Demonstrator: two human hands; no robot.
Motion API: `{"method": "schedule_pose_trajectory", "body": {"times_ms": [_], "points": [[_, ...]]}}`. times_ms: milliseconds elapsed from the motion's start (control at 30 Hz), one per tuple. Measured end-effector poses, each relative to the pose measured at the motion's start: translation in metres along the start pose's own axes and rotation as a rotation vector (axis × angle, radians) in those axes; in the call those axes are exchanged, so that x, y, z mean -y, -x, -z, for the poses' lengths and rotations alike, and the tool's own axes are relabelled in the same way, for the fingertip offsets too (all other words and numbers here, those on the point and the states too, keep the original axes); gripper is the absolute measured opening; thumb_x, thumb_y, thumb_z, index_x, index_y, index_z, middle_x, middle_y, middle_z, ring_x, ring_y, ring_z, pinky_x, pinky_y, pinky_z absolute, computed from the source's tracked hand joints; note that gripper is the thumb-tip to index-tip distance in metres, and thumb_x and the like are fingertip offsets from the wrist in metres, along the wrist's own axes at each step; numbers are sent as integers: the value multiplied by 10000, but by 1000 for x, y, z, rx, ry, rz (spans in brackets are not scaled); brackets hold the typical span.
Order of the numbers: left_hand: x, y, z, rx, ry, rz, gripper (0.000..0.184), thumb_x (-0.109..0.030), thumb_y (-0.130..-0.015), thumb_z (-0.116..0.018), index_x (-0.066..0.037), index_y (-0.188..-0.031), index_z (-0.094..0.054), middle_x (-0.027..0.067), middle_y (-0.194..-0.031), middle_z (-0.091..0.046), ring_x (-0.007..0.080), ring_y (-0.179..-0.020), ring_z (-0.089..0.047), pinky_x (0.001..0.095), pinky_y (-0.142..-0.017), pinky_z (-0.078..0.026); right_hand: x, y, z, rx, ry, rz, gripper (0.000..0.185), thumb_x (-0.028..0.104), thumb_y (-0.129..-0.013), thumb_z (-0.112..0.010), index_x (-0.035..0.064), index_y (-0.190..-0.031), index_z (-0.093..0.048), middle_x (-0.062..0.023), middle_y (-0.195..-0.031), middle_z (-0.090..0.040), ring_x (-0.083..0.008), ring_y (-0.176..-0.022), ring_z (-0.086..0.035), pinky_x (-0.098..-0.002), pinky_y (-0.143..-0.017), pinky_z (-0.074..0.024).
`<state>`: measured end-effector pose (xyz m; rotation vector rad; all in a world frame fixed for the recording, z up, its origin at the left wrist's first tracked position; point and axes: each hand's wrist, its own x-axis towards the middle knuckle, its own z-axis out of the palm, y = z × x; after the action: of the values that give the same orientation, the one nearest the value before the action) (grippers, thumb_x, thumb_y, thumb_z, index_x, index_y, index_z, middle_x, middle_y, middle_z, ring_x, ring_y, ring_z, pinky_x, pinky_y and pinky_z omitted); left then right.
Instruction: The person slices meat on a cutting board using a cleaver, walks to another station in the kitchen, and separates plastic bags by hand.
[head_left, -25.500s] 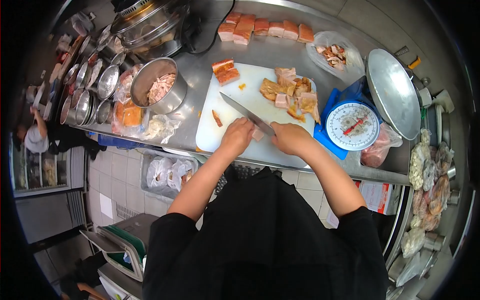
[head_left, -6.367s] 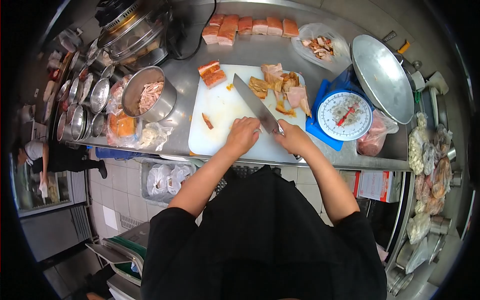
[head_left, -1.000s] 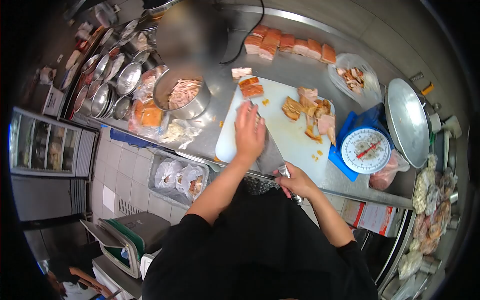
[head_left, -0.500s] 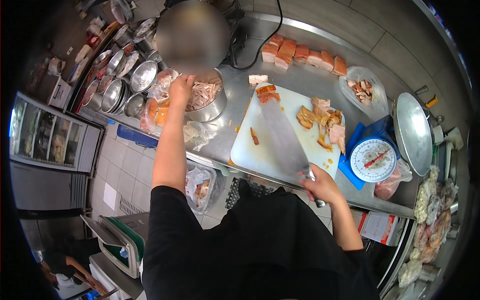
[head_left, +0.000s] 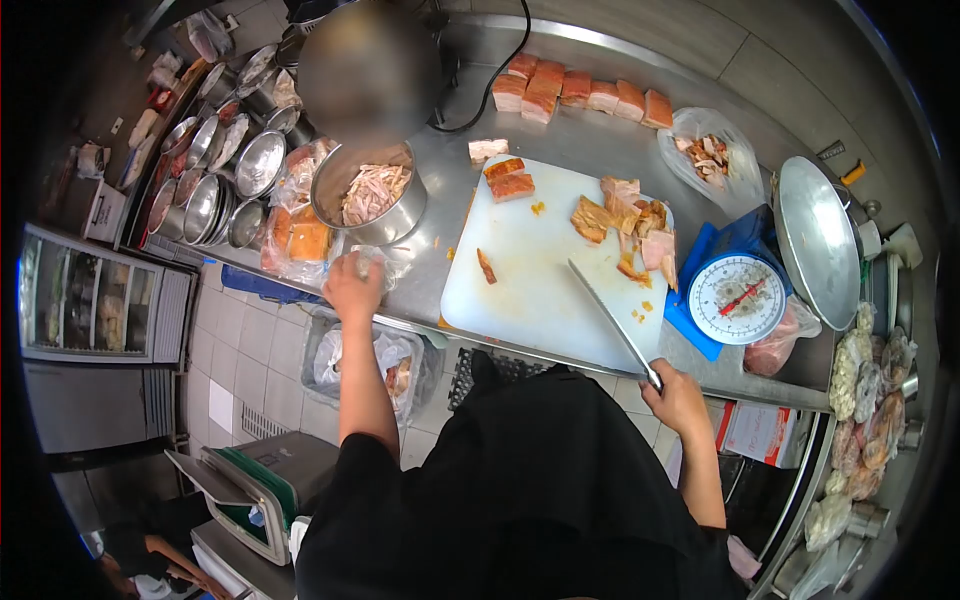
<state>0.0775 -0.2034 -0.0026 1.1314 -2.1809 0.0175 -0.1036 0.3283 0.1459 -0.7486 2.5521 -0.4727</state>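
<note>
My left hand is closed on a crumpled clear plastic bag near the counter's front edge; its fingertips are partly hidden. In my right hand is the handle of a cleaver, its blade seen nearly edge-on over the right of the white cutting board. Brown-skinned pieces of cooked meat lie in a heap at the board's right. Two reddish pork pieces sit at its far left corner, and a thin strip of meat lies below them. A steel pot holds sliced meat strips.
Pork blocks line the back of the steel counter. On the right stand a blue scale, a large metal pan and a bag of meat pieces. Metal bowls crowd the left. A lined bin stands below.
My left hand has come down from the pot's rim to the plastic bag. The cleaver has turned from flat to nearly edge-on, away from the pork pieces. The whole view has shifted slightly.
</note>
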Motion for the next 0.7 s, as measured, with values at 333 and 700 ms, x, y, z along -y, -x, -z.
{"method": "schedule_pose_trajectory", "body": {"times_ms": [333, 700], "points": [[-49, 9, 0, 224, 320, -29, 321, -104, -820, -721, -122, -1140, -701, 116, -1200, -649, 330, -1172, -581, 456, -1006, -432, -27, -49, -35, -208, 68, 315, 370, 126, -777, -822, 77, -1121, -696, -124, -993, -647, -345, -945, -651, -447, -817, -531], [-80, 16, -24, 289, 340, -191, 240, -14, -771, -707, -86, -999, -728, 109, -1085, -658, 342, -1074, -599, 450, -935, -461, -36, -48, -53, -302, 30, 285, 413, 69, -754, -823, 72, -1153, -717, -127, -1020, -649, -340, -999, -607, -443, -871, -489]]}}
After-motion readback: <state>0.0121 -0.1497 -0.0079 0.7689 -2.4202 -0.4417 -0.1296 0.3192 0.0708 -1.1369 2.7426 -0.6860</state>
